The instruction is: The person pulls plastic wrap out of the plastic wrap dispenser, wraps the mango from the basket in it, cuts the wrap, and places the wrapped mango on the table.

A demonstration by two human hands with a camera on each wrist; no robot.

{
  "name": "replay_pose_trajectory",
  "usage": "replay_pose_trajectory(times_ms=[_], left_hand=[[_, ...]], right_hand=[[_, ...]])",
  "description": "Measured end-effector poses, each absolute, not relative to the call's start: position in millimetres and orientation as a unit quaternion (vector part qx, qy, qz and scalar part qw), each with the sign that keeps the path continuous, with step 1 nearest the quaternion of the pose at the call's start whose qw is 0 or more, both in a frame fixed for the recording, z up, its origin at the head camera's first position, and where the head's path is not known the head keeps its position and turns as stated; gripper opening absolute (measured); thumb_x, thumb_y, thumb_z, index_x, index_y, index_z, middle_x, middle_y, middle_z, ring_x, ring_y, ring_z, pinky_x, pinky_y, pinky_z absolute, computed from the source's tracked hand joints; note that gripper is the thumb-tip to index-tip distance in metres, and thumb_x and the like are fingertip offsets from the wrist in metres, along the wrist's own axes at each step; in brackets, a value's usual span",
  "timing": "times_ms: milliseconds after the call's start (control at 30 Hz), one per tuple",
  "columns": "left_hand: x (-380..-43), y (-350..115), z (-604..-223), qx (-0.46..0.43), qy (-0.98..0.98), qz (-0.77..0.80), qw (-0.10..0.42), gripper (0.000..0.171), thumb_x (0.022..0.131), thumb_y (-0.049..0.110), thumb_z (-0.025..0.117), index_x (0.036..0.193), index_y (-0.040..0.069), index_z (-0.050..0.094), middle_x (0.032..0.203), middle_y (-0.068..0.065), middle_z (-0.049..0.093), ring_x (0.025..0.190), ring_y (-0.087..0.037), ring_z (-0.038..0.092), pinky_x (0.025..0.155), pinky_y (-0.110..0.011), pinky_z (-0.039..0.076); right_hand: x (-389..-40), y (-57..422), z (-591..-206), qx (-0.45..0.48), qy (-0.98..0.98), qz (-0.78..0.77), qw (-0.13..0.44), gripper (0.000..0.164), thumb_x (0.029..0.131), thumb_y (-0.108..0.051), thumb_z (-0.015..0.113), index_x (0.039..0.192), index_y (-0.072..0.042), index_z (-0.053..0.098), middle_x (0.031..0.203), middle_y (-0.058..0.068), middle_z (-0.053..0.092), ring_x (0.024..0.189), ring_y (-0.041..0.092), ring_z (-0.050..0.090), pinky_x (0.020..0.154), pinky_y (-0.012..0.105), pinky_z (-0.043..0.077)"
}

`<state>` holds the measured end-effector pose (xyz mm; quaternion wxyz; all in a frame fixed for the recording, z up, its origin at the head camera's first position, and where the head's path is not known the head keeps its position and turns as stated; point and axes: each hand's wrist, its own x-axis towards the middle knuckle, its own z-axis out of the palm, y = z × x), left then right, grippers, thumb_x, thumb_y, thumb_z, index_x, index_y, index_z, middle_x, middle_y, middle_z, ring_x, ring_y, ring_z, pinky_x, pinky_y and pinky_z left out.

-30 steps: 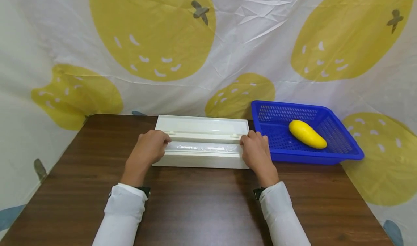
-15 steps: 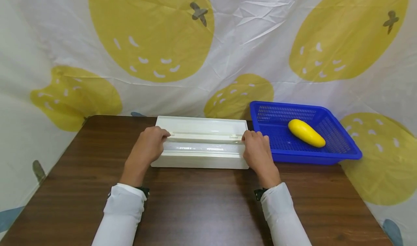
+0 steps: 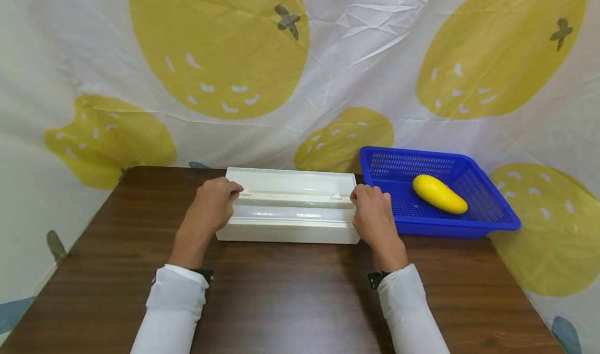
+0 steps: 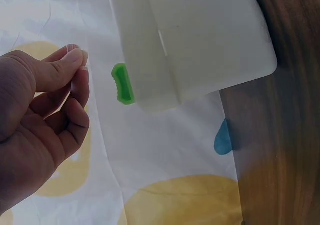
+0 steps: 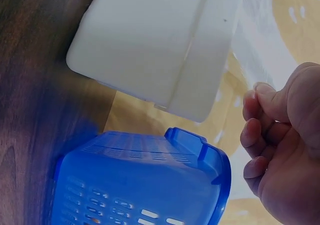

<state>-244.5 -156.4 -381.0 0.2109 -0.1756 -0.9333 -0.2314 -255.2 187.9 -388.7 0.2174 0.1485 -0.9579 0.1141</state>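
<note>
A white cling film dispenser [image 3: 288,234] lies on the table with its lid raised at the back. Inside it, the shiny roll of cling film [image 3: 290,213] shows. At the box's left end, my left hand [image 3: 208,205] pinches the film's edge between thumb and fingertips, just above the box. My right hand [image 3: 376,213] pinches the other end of the film at the right. A thin clear stretch of cling film [image 5: 255,60] reaches its fingertips in the right wrist view. A green slider [image 4: 123,84] sticks out from the box's edge in the left wrist view.
A blue perforated basket [image 3: 450,229] stands close to the dispenser's right end. In it lies a yellow mango-shaped fruit [image 3: 439,194]. The brown wooden table [image 3: 290,296] ends against a hanging cloth [image 3: 356,78] with a yellow fruit print.
Both hands have risen slightly and moved a little apart, the left one leftward and the right one rightward. They keep their pinch on the film. The box and basket stay in place.
</note>
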Motion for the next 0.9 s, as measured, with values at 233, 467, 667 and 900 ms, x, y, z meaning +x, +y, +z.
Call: replay_pose_trajectory(times_ms=[233,467,667,900], left_hand=[[-240.9,-156.5,-376.9,-0.195,-0.916,-0.24,0.255,0.018,0.084,-0.014,0.065,0.097,-0.008,0.076,0.086,-0.025,0.072,0.081,-0.038,0.067,0.074,-0.053,0.059],[-236.5,-155.7,-371.7,-0.204,-0.901,-0.244,0.296,0.015,0.082,-0.014,0.067,0.094,-0.009,0.076,0.081,-0.025,0.07,0.076,-0.039,0.065,0.07,-0.053,0.059],[-231.4,-154.7,-364.0,-0.204,-0.893,-0.249,0.315,0.014,0.083,-0.014,0.068,0.093,-0.01,0.076,0.077,-0.024,0.068,0.073,-0.037,0.063,0.068,-0.053,0.058],[-226.2,-155.0,-357.9,-0.207,-0.883,-0.242,0.345,0.013,0.082,-0.014,0.067,0.091,-0.009,0.076,0.079,-0.023,0.069,0.075,-0.037,0.063,0.068,-0.052,0.058]], right_hand=[[-252.3,190.0,-382.7,0.138,-0.956,0.127,0.227,0.01,0.084,0.004,0.065,0.091,-0.002,0.062,0.085,0.016,0.066,0.079,0.035,0.052,0.072,0.049,0.041],[-248.7,192.8,-377.7,0.145,-0.945,0.136,0.261,0.009,0.086,0.004,0.065,0.093,-0.001,0.063,0.086,0.018,0.067,0.079,0.036,0.052,0.069,0.05,0.041],[-244.8,194.7,-370.7,0.147,-0.936,0.146,0.284,0.008,0.086,0.004,0.065,0.092,0.0,0.065,0.087,0.019,0.068,0.079,0.036,0.053,0.068,0.05,0.04],[-238.4,195.5,-361.6,0.146,-0.928,0.162,0.301,0.004,0.09,0.002,0.063,0.091,-0.001,0.066,0.087,0.018,0.068,0.08,0.036,0.053,0.071,0.051,0.041]])
